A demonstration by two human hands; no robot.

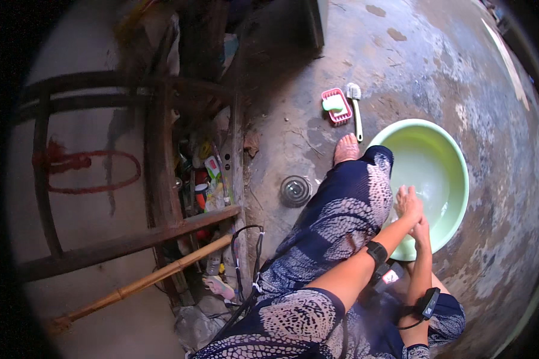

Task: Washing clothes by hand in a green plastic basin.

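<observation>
A pale green plastic basin [459,148] stands before me, with cloudy water [426,179] in it. My left hand [408,205] is over the basin's near left part, fingers pointing away from me. My right hand [420,228] lies against it and is partly covered by it. What may be between the hands is hidden. Beyond the basin, a pink plastic soap basket [340,117] holds a green and white bar of soap [334,104]. Beside it lies a scrub brush [356,110] with a pale handle. A round clear glass vessel [295,191] sits left of my patterned clothing.
On the left are a dark wooden frame [161,157], a bamboo pole [130,289] and cluttered bottles and packets [206,179]. Black cables [238,260] hang near my left knee. My bare foot [346,149] rests on the stained concrete floor [498,202]. A plastic bag [197,327] lies low at left.
</observation>
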